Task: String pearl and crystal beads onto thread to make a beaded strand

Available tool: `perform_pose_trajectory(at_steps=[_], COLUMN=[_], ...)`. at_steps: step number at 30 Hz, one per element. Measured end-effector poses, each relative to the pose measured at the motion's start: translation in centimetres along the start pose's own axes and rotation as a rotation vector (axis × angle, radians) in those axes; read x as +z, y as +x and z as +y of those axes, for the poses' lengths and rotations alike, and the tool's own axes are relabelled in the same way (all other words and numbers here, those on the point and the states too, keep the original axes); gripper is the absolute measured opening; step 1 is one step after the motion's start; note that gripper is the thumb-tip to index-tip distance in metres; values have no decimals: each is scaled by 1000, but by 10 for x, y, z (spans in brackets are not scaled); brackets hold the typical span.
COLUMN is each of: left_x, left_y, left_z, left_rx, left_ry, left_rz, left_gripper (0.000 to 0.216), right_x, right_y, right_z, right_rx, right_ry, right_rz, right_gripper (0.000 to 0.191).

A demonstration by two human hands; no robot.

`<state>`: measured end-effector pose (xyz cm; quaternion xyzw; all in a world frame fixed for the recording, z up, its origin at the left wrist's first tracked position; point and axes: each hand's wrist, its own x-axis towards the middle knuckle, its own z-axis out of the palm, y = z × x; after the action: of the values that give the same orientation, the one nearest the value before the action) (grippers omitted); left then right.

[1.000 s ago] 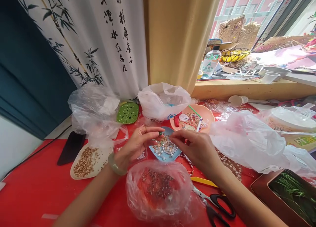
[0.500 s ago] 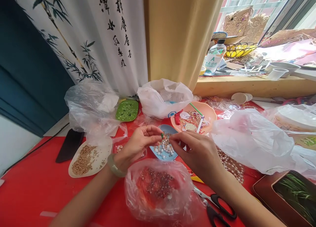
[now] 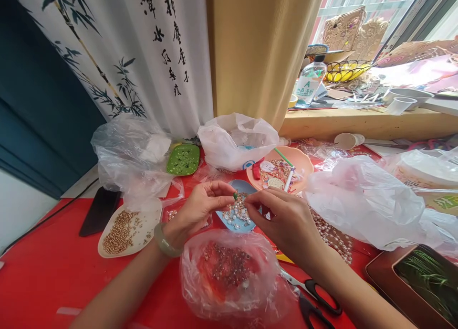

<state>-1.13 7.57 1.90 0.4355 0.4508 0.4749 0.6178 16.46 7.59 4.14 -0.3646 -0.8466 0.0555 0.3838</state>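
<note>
My left hand (image 3: 202, 206), with a pale bangle (image 3: 166, 241) at the wrist, pinches a small green bead (image 3: 235, 196) between thumb and forefinger. Facing it, my right hand (image 3: 288, 219) has thumb and forefinger pressed together; whatever is between them is too fine to make out. Both hands hover over a blue plate (image 3: 242, 185) of pearl-white and gold beads. Below them a clear plastic bag (image 3: 193, 281) lies opened around dark reddish beads (image 3: 229, 267). Black-handled scissors (image 3: 310, 291) rest beside my right forearm, partly under it.
A cream plate (image 3: 152, 219) of gold beads and a black phone (image 3: 100, 210) lie left. Behind are a green dish (image 3: 183, 159), a white bag (image 3: 236, 140) and a peach plate (image 3: 304, 164) of mixed beads. A plastic bag (image 3: 368, 200) and a brown planter (image 3: 382, 271) stand right.
Both hands keep nearly the same pose over the blue plate. The whole view has shifted slightly.
</note>
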Motion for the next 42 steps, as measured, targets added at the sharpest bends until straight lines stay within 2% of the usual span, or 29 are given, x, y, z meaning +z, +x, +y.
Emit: perform_pose_trajectory(at_steps=[7,10,13,18,20,24,28,32,37,42], left_x=[1,2,3,5,8,18,23,26,40,46], left_y=[0,-1,-2,-6,-8,-11,-7,5,22,38], left_z=[0,1,2,5,11,34,64,92,132,162], left_rx=[32,65,55,38,90,346,485,659,712,754], left_ry=[31,74,78,112,154,313,470,431,339,277], left_rz=[-16,-16,-3,5,16,53,122,200,265,258], left_gripper=[16,18,21,12,8,2,5,4,13,16], right_x=[1,2,1,-3,-5,-13,-21,-16,5,17], right_y=[1,2,5,9,11,19,29,38,44,44], right_z=[-1,0,2,3,2,5,14,28,49,67], right_rx=[-3,59,210,328,348,365,308,290,286,306], right_ry=[-1,42,195,455,523,568,487,350,344,447], right_rz=[-26,-92,-184,-288,-312,-299,-311,-400,-477,-560], right_gripper=[17,14,2,10,13,16,14,12,11,9])
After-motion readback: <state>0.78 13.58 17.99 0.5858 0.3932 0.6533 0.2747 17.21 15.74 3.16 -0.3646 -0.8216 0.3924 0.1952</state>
